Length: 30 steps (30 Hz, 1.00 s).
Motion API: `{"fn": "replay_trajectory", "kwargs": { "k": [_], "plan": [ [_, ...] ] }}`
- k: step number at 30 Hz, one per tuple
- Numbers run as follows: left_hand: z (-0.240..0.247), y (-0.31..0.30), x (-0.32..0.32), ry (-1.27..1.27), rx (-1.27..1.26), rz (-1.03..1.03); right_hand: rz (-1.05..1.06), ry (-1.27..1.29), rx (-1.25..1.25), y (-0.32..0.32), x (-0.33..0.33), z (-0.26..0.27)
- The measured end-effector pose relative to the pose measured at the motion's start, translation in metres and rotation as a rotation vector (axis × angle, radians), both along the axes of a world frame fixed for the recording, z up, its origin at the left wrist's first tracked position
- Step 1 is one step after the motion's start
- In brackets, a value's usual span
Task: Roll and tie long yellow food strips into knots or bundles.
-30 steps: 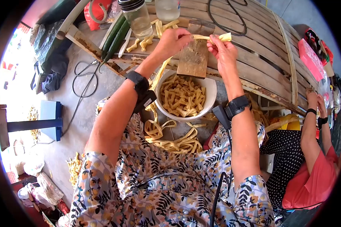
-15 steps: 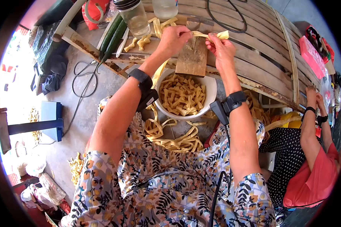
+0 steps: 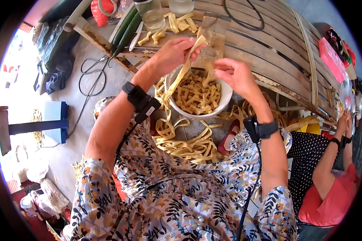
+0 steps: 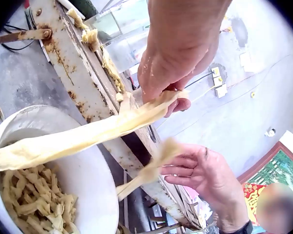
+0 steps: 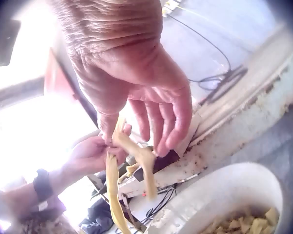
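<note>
My left hand [image 3: 175, 54] pinches the upper end of a long, pale yellow strip [image 3: 184, 71], apparently tofu skin. The strip slants down across the left rim of a white bucket [image 3: 227, 95], and in the left wrist view its flat length [image 4: 78, 139] crosses above the opening. Short knotted pieces [image 3: 197, 96] of the same stuff heap inside. Over the bucket's right side is my right hand [image 3: 235, 76], its fingers spread and relaxed. A blurred knotted piece [image 5: 144, 158] hangs in the air just off its fingertips, ungripped.
A wooden board [image 3: 218, 39] lies on the slatted bench [image 3: 265, 48] beyond the bucket. Cucumbers [image 3: 126, 34], a knife [image 3: 136, 37], a glass jar [image 3: 152, 18] and a few knots [image 3: 159, 36] sit to its left. Loose strips [image 3: 189, 148] pile on the floor; another person [image 3: 330, 193] sits at right.
Both hands have come down from over the board toward the bucket and moved apart. My right hand has let go of a knotted piece; my left keeps the long strip.
</note>
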<state>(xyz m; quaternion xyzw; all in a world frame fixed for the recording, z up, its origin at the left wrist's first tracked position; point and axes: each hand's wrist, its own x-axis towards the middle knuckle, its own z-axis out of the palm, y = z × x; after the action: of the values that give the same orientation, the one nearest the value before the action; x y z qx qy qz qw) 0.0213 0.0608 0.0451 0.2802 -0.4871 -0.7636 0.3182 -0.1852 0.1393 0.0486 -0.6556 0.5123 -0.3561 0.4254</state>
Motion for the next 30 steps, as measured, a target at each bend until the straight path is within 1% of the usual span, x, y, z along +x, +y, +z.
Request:
{"fn": "replay_trajectory", "kwargs": {
  "k": [1,2,3,4,5,6,7,9,11,12,14,17,19,20,21,22,23,24,25,26,27,28,30],
  "plan": [
    [-0.002,0.005,-0.001,0.034,0.021,-0.006,-0.069,0.209,-0.115,0.004,-0.002,-0.005],
    [-0.004,0.008,-0.002,0.068,0.043,-0.013,-0.1,0.105,-0.109,0.003,0.0,-0.006],
    [-0.005,0.013,-0.006,0.038,0.008,0.01,-0.133,0.001,-0.102,0.001,0.002,-0.005],
    [-0.005,0.018,-0.01,-0.043,-0.06,0.016,-0.171,-0.102,-0.095,0.001,0.004,-0.002],
    [-0.006,0.024,-0.014,-0.123,-0.129,0.021,-0.223,-0.231,0.033,0.001,0.01,0.002],
    [-0.004,0.03,-0.018,-0.203,-0.198,0.026,-0.239,-0.305,0.071,0.0,0.011,-0.001],
    [-0.008,0.033,-0.02,-0.17,-0.259,0.018,-0.255,-0.381,0.108,-0.004,0.011,-0.005],
    [-0.007,0.038,-0.02,-0.19,-0.265,-0.011,-0.27,-0.502,0.17,-0.006,0.009,-0.006],
    [-0.004,0.042,-0.016,-0.226,-0.296,-0.055,-0.245,-0.484,0.048,-0.008,0.001,-0.005],
    [-0.005,0.043,-0.013,-0.232,-0.264,-0.071,-0.233,-0.474,-0.012,-0.008,-0.002,-0.005],
    [-0.008,0.044,-0.01,-0.242,-0.202,-0.108,-0.227,-0.403,-0.051,-0.005,-0.008,-0.004],
    [-0.016,0.041,-0.008,-0.445,-0.385,-0.006,-0.188,-0.263,-0.146,-0.005,-0.012,-0.008],
    [-0.013,0.05,-0.011,-0.568,-0.708,0.116,-0.178,-0.137,-0.241,-0.006,-0.011,-0.002],
    [-0.013,0.053,-0.016,-0.624,-0.87,0.177,-0.177,-0.129,-0.225,-0.006,-0.011,-0.001],
    [-0.016,0.055,-0.022,-0.549,-0.98,0.233,-0.177,-0.121,-0.209,-0.007,-0.01,-0.001],
    [-0.018,0.057,-0.027,-0.554,-1.053,0.223,-0.179,-0.114,-0.194,-0.006,-0.008,-0.002],
    [-0.021,0.06,-0.032,-0.56,-1.125,0.212,-0.193,-0.11,-0.05,-0.005,-0.005,-0.008],
    [-0.019,0.063,-0.034,-0.566,-1.197,0.2,-0.146,-0.057,0.082,-0.003,-0.005,-0.014],
    [-0.015,0.066,-0.033,-0.604,-1.235,0.142,-0.099,-0.004,0.216,-0.001,-0.005,-0.018],
    [-0.017,0.067,-0.032,-0.579,-1.253,0.123,-0.049,0.051,0.347,0.001,-0.004,-0.024],
    [-0.02,0.067,-0.031,-0.555,-1.271,0.107,-0.034,0.152,0.294,0.001,-0.002,-0.028],
    [-0.021,0.067,-0.029,-0.532,-1.286,0.093,-0.042,0.093,0.341,0.003,-0.002,-0.029],
    [-0.02,0.064,-0.02,-0.581,-0.956,-0.045,-0.06,-0.028,0.437,0.009,-0.002,-0.026]
  ]
}}
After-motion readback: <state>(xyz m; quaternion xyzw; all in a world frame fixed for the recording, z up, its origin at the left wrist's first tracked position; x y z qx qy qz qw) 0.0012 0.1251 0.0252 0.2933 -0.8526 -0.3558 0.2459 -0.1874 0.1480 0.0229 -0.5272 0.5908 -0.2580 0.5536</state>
